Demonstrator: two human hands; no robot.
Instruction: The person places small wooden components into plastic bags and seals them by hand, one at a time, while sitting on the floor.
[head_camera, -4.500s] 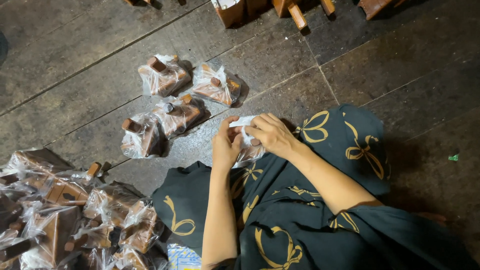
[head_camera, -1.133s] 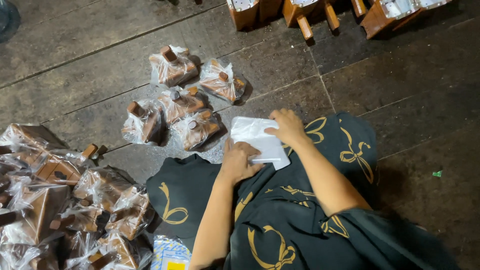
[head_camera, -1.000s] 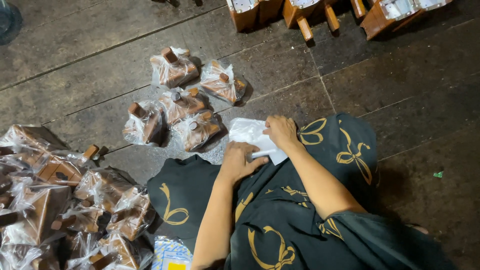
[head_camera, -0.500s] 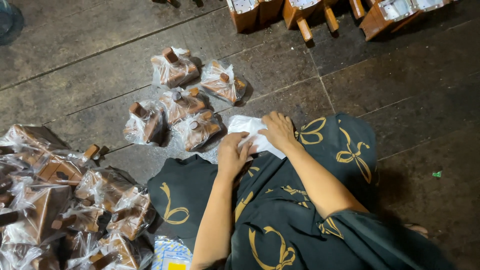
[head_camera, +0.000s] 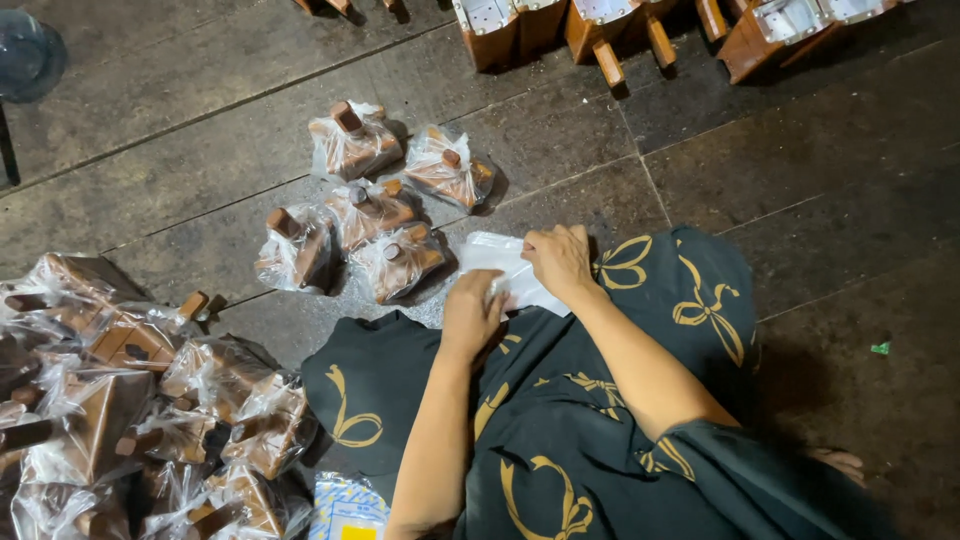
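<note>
I sit on a dark tiled floor with a black cloth with gold bows (head_camera: 560, 440) over my lap. Both hands work a clear plastic bag (head_camera: 495, 262) lying on the cloth's front edge. My left hand (head_camera: 472, 312) pinches the bag's near side. My right hand (head_camera: 558, 262) grips its right side. Just beyond the bag lie several small brown wooden pieces wrapped in clear plastic (head_camera: 372, 205), the nearest (head_camera: 402, 262) almost touching the bag.
A heap of larger bagged wooden pieces (head_camera: 110, 390) fills the lower left. Unwrapped wooden items (head_camera: 600, 30) stand in a row along the top edge. A blue and yellow packet (head_camera: 345, 508) lies by my left arm. A clear container (head_camera: 28, 55) sits top left.
Earlier I held a bagged piece in both hands; it now lies with the group on the floor. A flat bag came onto my lap and my hands closed in on it.
</note>
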